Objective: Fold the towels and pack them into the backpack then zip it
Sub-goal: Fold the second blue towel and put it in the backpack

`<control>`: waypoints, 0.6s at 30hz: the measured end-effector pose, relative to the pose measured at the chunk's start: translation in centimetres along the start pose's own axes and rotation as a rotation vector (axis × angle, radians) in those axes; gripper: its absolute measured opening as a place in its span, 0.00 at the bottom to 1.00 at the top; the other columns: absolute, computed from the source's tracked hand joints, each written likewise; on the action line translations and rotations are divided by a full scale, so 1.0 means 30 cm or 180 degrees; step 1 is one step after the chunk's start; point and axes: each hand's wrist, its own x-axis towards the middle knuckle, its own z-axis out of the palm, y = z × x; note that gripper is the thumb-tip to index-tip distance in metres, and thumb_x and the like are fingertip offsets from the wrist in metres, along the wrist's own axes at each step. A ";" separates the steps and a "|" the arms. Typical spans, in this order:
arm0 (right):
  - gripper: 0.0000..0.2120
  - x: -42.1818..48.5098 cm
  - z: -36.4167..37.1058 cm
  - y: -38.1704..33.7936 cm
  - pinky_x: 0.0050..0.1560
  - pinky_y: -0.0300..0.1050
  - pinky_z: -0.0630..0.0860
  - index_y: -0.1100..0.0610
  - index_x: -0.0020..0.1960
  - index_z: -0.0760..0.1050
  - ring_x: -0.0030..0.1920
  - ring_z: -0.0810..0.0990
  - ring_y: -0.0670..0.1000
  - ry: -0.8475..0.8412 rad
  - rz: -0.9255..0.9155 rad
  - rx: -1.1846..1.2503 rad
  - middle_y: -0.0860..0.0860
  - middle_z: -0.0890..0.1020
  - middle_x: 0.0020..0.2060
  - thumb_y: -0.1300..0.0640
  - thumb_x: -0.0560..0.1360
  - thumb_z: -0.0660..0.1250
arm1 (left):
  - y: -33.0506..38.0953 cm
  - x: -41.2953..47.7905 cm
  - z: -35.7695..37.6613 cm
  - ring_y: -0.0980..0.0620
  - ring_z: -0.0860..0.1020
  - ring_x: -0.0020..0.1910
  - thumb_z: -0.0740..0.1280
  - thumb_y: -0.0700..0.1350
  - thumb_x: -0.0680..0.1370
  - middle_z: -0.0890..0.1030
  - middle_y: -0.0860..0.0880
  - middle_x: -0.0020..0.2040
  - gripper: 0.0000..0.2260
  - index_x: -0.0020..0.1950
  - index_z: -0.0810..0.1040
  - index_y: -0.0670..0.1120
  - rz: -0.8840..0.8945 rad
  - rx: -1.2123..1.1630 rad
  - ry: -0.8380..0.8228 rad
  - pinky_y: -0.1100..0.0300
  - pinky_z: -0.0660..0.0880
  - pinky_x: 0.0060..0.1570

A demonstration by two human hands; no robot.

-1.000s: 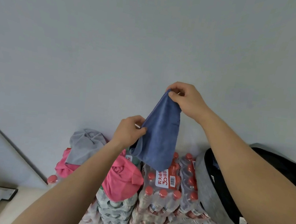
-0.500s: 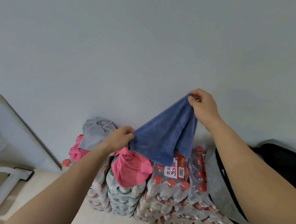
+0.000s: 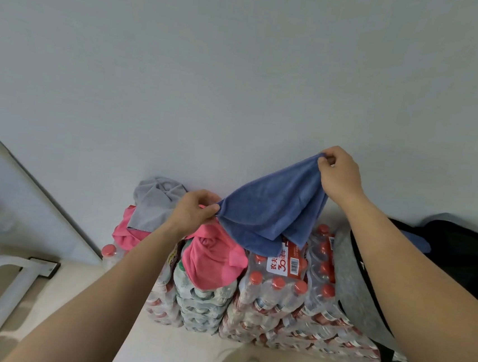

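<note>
- The left hand [image 3: 196, 214] pinches one corner of a blue terry-cloth towel [image 3: 272, 213], its fingers [image 3: 209, 208] curled onto the fabric.
- The right hand [image 3: 339, 176] pinches the opposite corner higher up, so the towel hangs slanted in the air above a stack of shrink-wrapped water-bottle packs [image 3: 273, 298].
- A crumpled pink towel [image 3: 212, 261] lies on the stack's top towards its left edge.
- A crumpled grey towel [image 3: 154, 202] lies further left.
- A grey-and-black fabric backpack [image 3: 368, 281] rests on the stack's right end.
</note>
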 end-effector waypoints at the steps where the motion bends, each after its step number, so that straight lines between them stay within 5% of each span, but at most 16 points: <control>1: 0.09 0.002 -0.003 0.008 0.48 0.40 0.67 0.57 0.59 0.74 0.49 0.74 0.49 0.0005 0.0011 -0.0036 0.48 0.76 0.49 0.58 0.82 0.58 | -0.007 0.005 -0.004 0.55 0.80 0.36 0.67 0.33 0.77 0.82 0.50 0.39 0.06 0.49 0.81 0.42 0.0044 0.0119 -0.0029 0.63 0.78 0.37; 7: 0.10 0.006 -0.001 0.042 0.49 0.43 0.68 0.56 0.60 0.74 0.50 0.75 0.51 -0.0003 0.0034 -0.0168 0.49 0.77 0.50 0.57 0.82 0.58 | -0.020 0.031 -0.006 0.58 0.76 0.34 0.72 0.39 0.73 0.81 0.54 0.36 0.06 0.47 0.84 0.47 -0.0028 0.0772 -0.0124 0.61 0.73 0.39; 11: 0.09 0.006 0.001 0.062 0.48 0.41 0.67 0.56 0.60 0.74 0.49 0.75 0.50 0.0038 0.0075 -0.0145 0.48 0.77 0.50 0.57 0.82 0.58 | -0.032 0.051 -0.005 0.52 0.78 0.35 0.69 0.43 0.74 0.82 0.50 0.35 0.03 0.44 0.83 0.47 -0.0159 0.1147 -0.0132 0.50 0.79 0.44; 18: 0.09 0.009 0.005 0.083 0.45 0.41 0.67 0.56 0.60 0.73 0.46 0.74 0.49 0.0096 0.0104 -0.0162 0.49 0.76 0.48 0.57 0.83 0.58 | -0.023 0.055 0.011 0.39 0.83 0.45 0.67 0.33 0.75 0.80 0.43 0.47 0.08 0.45 0.76 0.47 -0.0370 0.0411 0.0279 0.47 0.83 0.44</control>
